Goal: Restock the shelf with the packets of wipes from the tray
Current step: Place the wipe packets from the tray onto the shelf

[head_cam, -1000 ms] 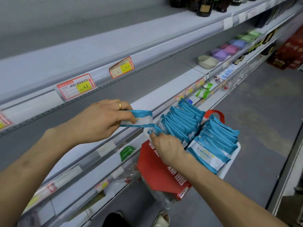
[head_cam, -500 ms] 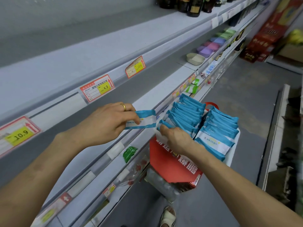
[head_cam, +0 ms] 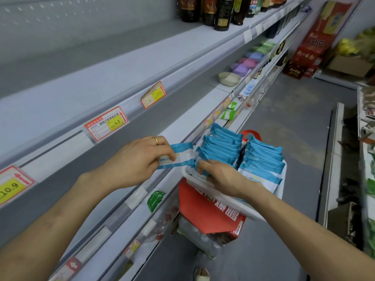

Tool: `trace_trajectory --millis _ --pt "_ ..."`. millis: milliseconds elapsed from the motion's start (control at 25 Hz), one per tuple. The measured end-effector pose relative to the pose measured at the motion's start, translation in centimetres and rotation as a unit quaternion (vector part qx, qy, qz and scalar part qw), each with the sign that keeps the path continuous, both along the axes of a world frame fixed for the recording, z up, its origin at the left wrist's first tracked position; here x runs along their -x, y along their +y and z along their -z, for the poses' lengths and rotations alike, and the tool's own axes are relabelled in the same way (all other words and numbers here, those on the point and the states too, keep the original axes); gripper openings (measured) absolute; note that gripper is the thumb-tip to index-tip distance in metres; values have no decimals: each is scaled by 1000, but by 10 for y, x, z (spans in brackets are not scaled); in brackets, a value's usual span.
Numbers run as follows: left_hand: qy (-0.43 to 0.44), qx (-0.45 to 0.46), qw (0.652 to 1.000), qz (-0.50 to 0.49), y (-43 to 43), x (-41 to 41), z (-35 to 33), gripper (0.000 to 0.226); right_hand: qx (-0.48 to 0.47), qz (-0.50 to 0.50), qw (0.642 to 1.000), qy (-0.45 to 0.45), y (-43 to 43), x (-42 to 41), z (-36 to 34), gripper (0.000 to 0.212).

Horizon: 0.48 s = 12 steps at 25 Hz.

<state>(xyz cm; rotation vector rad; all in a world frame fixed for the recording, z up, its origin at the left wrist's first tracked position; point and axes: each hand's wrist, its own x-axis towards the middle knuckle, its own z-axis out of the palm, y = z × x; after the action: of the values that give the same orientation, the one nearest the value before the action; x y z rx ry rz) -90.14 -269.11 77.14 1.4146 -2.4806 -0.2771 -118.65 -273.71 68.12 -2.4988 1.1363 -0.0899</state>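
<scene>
Shop aisle: grey metal shelf (head_cam: pixel 105 78) runs along the left, grey floor (head_cam: pixel 284 138) on the right. White tray (head_cam: pixel 223 201) sits on a red box (head_cam: pixel 207 218), just beside the shelf's front edge. Tray holds 2 rows of blue-and-white packets of wipes (head_cam: pixel 261 159), standing on edge, tightly packed.

Left hand (head_cam: pixel 138 159) pinches 1 held packet (head_cam: pixel 178 157) by its left end, with the thumb pressed on the printed face. Packet is roughly level, over the shelf's front edge, just left of the tray. Its right end meets the shelf-side row. Gold ring (head_cam: pixel 155 140) on that hand.

Right hand (head_cam: pixel 221 177) is down in the tray, fingers curled over the top edge of the front packet (head_cam: pixel 195 175) in the shelf-side row, gripping it.

Price tags on the rail above the hands: 10.9 tag (head_cam: pixel 12 186), 4.3 tag (head_cam: pixel 106 123), 13.9 tag (head_cam: pixel 153 94). Dark bottles (head_cam: pixel 213 11) stand on the top board, far end. Pastel dishes (head_cam: pixel 243 63) sit farther along, 1 board down. Green packet (head_cam: pixel 155 199) lies on a lower board, under the left wrist.
</scene>
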Motion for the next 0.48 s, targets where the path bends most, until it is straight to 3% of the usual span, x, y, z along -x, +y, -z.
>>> trace_trajectory --millis 240,480 --pt "75 24 996 -39 4 34 -42 45 6 -33 998 -51 -52 21 -84 34" --pt "91 59 984 -142 25 -7 -135 43 59 -133 983 -116 -91 -30 -209 36"
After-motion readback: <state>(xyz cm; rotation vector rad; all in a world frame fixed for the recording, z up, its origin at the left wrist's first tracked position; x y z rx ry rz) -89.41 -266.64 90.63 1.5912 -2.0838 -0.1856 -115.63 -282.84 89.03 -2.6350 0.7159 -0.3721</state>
